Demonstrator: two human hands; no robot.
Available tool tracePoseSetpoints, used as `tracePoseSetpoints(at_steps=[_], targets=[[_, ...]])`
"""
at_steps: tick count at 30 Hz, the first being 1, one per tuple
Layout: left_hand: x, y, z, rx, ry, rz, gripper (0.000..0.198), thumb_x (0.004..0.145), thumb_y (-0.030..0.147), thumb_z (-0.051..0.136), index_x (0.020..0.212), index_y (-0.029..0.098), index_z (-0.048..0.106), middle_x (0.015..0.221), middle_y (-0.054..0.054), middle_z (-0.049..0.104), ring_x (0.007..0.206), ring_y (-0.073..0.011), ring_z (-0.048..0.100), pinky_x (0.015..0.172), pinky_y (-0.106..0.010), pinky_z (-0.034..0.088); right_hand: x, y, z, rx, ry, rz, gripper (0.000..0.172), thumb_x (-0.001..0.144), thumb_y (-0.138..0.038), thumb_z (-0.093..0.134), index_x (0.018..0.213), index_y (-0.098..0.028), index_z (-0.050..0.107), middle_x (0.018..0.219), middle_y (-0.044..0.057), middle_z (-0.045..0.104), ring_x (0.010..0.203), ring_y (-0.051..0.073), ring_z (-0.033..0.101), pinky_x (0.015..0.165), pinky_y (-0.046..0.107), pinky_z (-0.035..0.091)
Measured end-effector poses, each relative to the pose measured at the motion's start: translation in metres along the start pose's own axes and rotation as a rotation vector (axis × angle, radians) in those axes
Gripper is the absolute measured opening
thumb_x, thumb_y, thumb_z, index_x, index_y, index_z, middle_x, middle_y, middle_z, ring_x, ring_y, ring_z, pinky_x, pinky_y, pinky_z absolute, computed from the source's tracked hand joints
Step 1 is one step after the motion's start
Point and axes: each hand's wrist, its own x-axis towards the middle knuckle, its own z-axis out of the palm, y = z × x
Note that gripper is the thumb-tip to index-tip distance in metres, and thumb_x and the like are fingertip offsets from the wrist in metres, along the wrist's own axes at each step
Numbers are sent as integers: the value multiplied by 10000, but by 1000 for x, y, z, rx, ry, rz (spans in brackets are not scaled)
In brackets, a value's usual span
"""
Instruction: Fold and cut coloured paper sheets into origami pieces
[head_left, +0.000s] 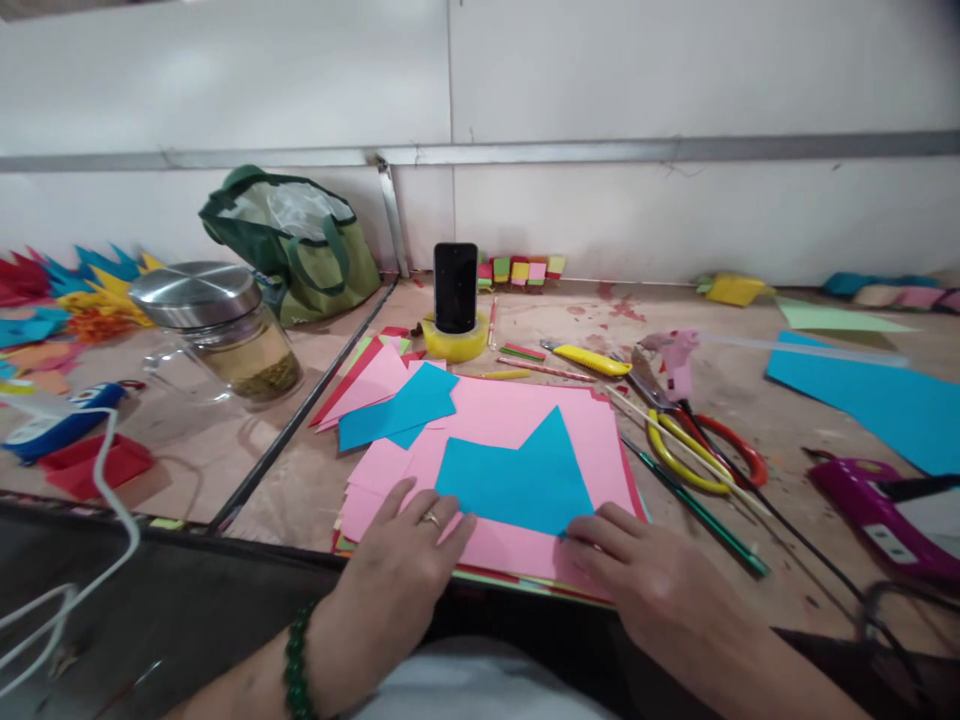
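A cut blue paper piece (pixel 517 485) with a pointed top lies flat on a stack of pink paper (pixel 510 405). My left hand (pixel 409 560) rests at its lower left corner, fingers apart on the pink sheet, a ring on one finger. At the lower right corner my right hand (pixel 637 560) touches the blue edge with bent fingertips, the thumb near the index finger; whether it pinches the paper is unclear. Another blue scrap (pixel 397 410) lies at the stack's upper left, over pink triangular scraps (pixel 367 390).
Behind the stack, a phone (pixel 455 288) stands in a yellow tape roll (pixel 454 340). Scissors (pixel 675 440), a yellow cutter (pixel 592 360), a pink glue gun (pixel 677 365) and a green stick (pixel 705 510) lie right. A glass mug (pixel 240 350) and green bag (pixel 315 260) stand left.
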Motion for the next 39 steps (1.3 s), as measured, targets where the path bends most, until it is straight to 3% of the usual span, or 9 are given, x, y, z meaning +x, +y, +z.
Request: tracePoseSetpoints(at_steps=[6, 10, 15, 21, 25, 28, 30, 34, 39], targets=[[-18, -26, -11, -96, 46, -135, 410, 780, 15, 426, 1051, 207, 667, 1037, -67, 675, 943, -238, 591, 956, -457, 395, -1, 5, -11, 92, -67, 166, 356, 837, 10, 397, 860, -200, 684, 862, 46, 682, 784, 194, 586, 660, 306, 512], [4, -31, -10, -285, 106, -280, 324, 888, 164, 429, 1156, 181, 611, 1059, -98, 648, 947, -241, 581, 878, -425, 448, 35, 2, -8, -26, 21, 268, 273, 895, -148, 491, 1122, -156, 642, 1062, 106, 673, 962, 262, 590, 792, 402, 524], [29, -34, 12, -562, 80, -476, 775, 745, 356, 684, 1426, 180, 359, 1008, -63, 628, 847, -209, 572, 770, -347, 485, 64, 2, 12, -85, -61, 388, 601, 788, -378, 705, 1284, -76, 549, 1192, 175, 637, 1078, 349, 562, 896, 498, 496], [27, -26, 18, -845, 170, -503, 609, 791, 209, 577, 1383, 197, 434, 787, 20, 575, 686, -133, 532, 670, -251, 454, 59, 9, 21, -45, 38, 408, 744, 719, -357, 773, 1354, -110, 474, 1257, 160, 605, 1126, 331, 544, 948, 490, 477], [17, -25, 16, -744, 168, -537, 609, 807, 233, 576, 1394, 203, 416, 798, 14, 578, 714, -157, 548, 691, -286, 465, 52, 17, 13, -78, 209, 439, 710, 719, -282, 775, 1337, -86, 486, 1272, 185, 582, 1151, 326, 529, 949, 480, 481], [12, -27, 19, -576, 147, -516, 684, 821, 233, 573, 1455, 216, 317, 875, -19, 588, 768, -190, 564, 737, -347, 482, 40, 19, 8, -89, 245, 428, 361, 770, -204, 717, 1122, -155, 658, 1142, 142, 641, 1041, 302, 582, 866, 460, 516], [10, -27, 21, -443, 178, -445, 582, 846, 226, 549, 1409, 257, 408, 1007, -67, 585, 899, -228, 570, 823, -409, 476, 31, 16, 6, -41, 208, 377, 131, 822, -160, 647, 924, -202, 717, 976, 85, 674, 911, 248, 610, 779, 399, 534], [9, -26, 21, -272, 182, -301, 290, 895, 224, 494, 1130, 294, 650, 1272, -100, 501, 1157, -292, 490, 964, -501, 408, 14, 3, 9, 79, 144, 341, 118, 854, -175, 616, 838, -219, 723, 847, 45, 663, 795, 197, 597, 694, 335, 526], [13, -27, 22, -281, 83, -290, 319, 882, 418, 555, 1131, 228, 614, 1296, -128, 508, 1239, -324, 437, 987, -514, 409, 5, -1, 18, 92, 201, 365, 156, 881, -166, 572, 901, -212, 720, 926, 69, 667, 849, 205, 600, 717, 342, 533]])
